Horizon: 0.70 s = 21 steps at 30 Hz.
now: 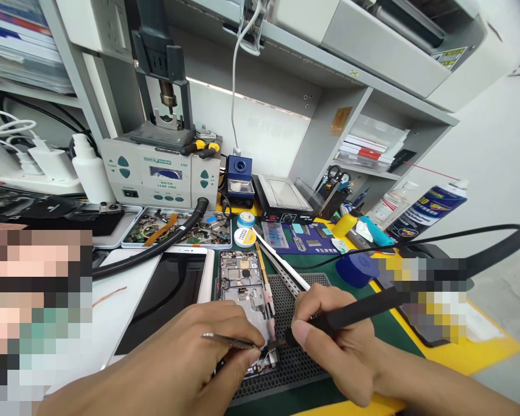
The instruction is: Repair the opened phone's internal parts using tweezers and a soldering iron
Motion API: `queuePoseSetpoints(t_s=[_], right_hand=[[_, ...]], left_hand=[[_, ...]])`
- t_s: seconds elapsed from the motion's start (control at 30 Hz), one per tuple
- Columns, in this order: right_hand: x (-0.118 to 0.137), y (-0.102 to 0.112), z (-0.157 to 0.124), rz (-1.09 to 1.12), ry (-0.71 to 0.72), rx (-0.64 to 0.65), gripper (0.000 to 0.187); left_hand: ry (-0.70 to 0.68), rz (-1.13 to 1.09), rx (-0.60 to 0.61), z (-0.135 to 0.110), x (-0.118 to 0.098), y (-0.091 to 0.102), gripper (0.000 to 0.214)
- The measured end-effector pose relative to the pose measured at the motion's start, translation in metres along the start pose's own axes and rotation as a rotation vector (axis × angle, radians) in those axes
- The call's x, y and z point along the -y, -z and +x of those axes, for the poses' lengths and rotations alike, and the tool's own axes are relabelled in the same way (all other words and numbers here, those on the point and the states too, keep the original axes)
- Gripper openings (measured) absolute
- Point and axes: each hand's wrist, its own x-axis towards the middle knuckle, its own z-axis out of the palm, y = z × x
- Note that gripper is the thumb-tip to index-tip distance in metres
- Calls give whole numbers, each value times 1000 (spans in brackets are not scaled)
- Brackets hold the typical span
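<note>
An opened phone with its back off lies on a black perforated mat, its circuit board and metal frame showing. My left hand rests on the phone's lower part, fingers pinched on metal tweezers whose tips point right at the lower edge of the board. My right hand is wrapped round a black soldering iron handle, its tip meeting the tweezers' tips at the phone's bottom right. The iron's black cable loops off to the right.
A white phone lies screen up left of the mat. Behind stand a grey rework station, a parts tray, solder spools, a white bottle, a blue spray can and a blue tape roll. Blurred patches cover the left and right.
</note>
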Motion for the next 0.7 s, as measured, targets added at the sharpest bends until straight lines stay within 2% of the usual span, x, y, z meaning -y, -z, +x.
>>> queuePoseSetpoints(t_s=[0.33,0.7], right_hand=[[1,2,2,-2,-9,13,15],[3,-1,6,19,-28,18,16]], left_hand=[[-40,72,-93,-3,5,-5,28],[27,69,-40,-15,20,-11,19]])
